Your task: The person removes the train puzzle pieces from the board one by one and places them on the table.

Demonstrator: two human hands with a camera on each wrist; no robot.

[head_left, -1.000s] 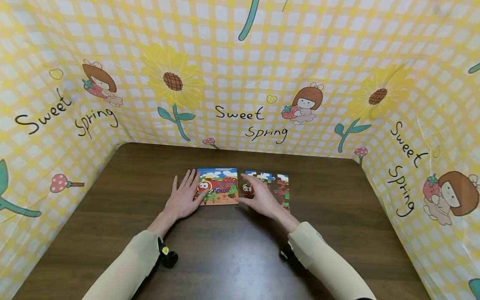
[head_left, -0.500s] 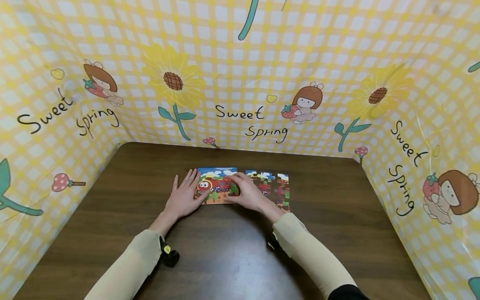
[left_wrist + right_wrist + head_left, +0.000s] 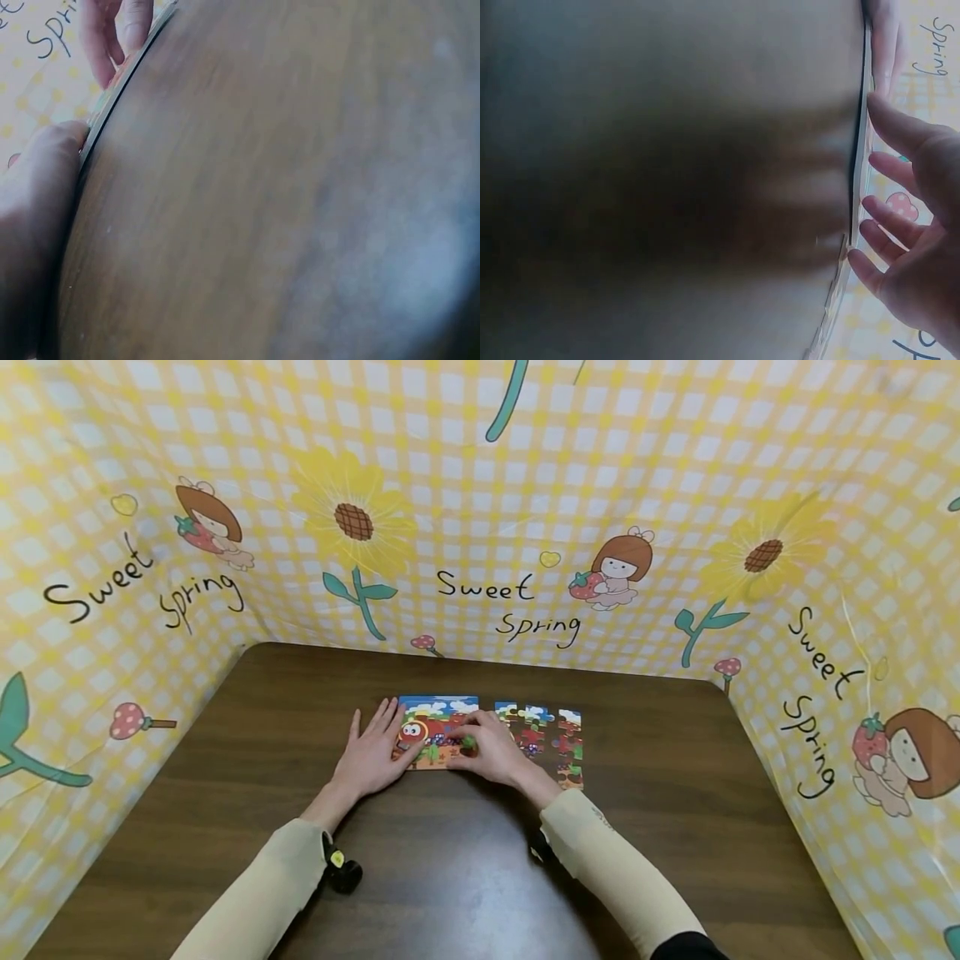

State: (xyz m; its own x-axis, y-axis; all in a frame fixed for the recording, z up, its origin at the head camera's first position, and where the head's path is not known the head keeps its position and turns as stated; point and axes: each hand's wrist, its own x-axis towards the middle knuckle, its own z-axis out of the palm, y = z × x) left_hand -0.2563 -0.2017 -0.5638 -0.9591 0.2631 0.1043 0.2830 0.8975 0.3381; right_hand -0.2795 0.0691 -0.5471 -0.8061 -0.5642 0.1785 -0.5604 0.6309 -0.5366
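A colourful jigsaw puzzle in a flat rectangular board [image 3: 438, 708] lies on the table, with a blue sky, a round red face and brown ground on it. My left hand [image 3: 371, 760] rests on the board's left side, fingers straight and spread, thumb along its lower left part. My right hand [image 3: 493, 753] hovers low over the board's right end, covering part of the picture. In the right wrist view, the right hand's fingers [image 3: 889, 221] are spread and loosely bent, tips at the board's surface. No piece shows between them.
Loose jigsaw pieces [image 3: 570, 720] lie in columns to the right of the board, some partly behind the right hand. The dark wooden table [image 3: 442, 860] is enclosed at the back and sides by a yellow checked cloth [image 3: 480, 527].
My right hand has moved left, from the loose pieces beside the board to over its right end. The fingers have come closer together. My left hand stays on the board.
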